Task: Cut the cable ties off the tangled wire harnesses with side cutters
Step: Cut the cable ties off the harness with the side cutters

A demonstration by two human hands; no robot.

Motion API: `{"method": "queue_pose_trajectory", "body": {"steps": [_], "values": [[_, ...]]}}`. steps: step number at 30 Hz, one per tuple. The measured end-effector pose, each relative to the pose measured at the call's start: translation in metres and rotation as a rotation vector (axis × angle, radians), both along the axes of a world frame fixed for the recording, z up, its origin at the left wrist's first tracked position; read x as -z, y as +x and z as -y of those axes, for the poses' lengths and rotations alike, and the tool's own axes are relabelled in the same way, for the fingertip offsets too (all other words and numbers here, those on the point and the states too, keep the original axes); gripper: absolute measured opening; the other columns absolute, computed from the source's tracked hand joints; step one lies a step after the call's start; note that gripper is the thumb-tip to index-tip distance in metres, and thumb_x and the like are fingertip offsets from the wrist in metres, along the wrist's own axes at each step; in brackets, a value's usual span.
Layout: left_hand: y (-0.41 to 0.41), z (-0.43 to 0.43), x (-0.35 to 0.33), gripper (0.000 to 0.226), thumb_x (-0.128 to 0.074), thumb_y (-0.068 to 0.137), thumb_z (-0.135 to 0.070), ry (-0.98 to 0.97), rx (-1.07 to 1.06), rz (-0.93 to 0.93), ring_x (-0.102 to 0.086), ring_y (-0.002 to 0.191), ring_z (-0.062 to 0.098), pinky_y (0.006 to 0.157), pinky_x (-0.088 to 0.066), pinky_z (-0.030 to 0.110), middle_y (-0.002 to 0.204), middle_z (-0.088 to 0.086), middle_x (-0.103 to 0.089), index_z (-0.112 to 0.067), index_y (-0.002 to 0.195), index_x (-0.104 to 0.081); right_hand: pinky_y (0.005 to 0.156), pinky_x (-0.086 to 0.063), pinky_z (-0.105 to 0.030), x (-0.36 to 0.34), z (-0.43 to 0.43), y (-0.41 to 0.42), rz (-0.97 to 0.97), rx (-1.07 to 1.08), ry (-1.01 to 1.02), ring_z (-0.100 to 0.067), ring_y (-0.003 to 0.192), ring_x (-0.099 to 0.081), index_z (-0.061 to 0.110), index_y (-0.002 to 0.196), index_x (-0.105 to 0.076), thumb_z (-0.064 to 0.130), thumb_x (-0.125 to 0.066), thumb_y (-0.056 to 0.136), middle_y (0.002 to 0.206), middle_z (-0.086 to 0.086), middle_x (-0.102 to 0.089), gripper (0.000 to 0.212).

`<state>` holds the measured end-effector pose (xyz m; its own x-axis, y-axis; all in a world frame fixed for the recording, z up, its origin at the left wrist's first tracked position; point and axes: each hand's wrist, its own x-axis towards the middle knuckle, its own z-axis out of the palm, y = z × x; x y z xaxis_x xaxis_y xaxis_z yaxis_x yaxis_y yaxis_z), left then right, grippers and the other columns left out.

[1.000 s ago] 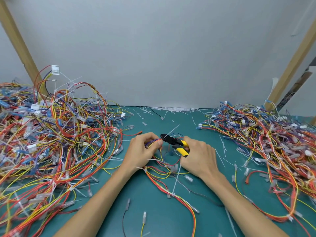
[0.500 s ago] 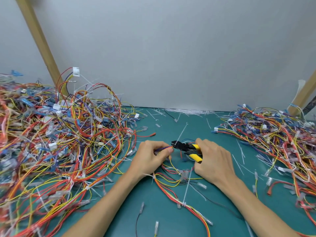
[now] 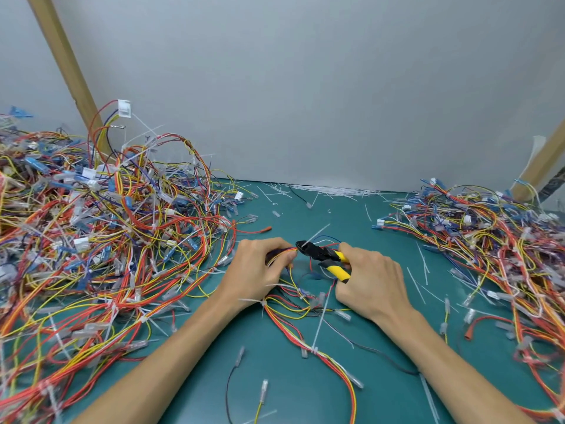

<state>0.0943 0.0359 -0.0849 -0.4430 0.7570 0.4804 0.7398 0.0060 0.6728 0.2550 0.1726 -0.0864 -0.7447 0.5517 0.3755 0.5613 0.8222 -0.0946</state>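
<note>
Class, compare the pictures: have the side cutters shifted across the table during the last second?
No. The side cutters stay just right of, and nearer than, the orange wire tip; only the camera turned.

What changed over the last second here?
Hardly anything: only the head camera swung left. The left hand still pinches the wire harness, the right hand still grips the side cutters, tip at the cable tie beside the left fingers. The left wire pile and right wire pile lie unmoved.
</note>
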Motion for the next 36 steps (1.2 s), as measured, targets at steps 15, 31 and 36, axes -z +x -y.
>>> {"method": "queue_pose_trajectory", "body": {"steps": [15, 31, 36], "values": [[0.001, -0.002, 0.006, 0.007, -0.066, 0.090, -0.015, 0.010, -0.002, -0.201, -0.059, 0.062, 0.009, 0.062, -0.043, 0.015, 0.067, -0.005, -0.069, -0.013, 0.091, -0.073, 0.052, -0.027, -0.032, 0.000, -0.003, 0.001, 0.012, -0.011, 0.027, -0.031, 0.070, -0.055, 0.026, 0.083, -0.043, 0.041, -0.040, 0.066, 0.070, 0.003, -0.058, 0.022], [-0.002, -0.001, 0.009, 0.018, -0.058, 0.090, -0.026, 0.001, 0.002, -0.162, -0.063, 0.062, 0.015, 0.064, -0.047, 0.026, 0.069, -0.004, -0.071, -0.015, 0.088, -0.071, 0.050, -0.023, -0.031, 0.002, -0.003, 0.001, 0.014, -0.011, 0.034, -0.030, 0.061, -0.038, 0.028, 0.076, -0.034, 0.038, -0.042, 0.064, 0.054, 0.006, -0.035, 0.017], [-0.004, -0.002, 0.011, 0.011, -0.062, 0.091, -0.019, 0.013, 0.000, -0.165, -0.058, 0.060, 0.008, 0.063, -0.044, 0.021, 0.068, -0.008, -0.069, -0.015, 0.086, -0.071, 0.050, -0.021, -0.030, 0.001, -0.002, 0.001, 0.024, -0.010, 0.051, -0.029, 0.061, -0.038, 0.027, 0.076, -0.032, 0.037, -0.043, 0.065, 0.056, 0.006, -0.037, 0.018]]}}
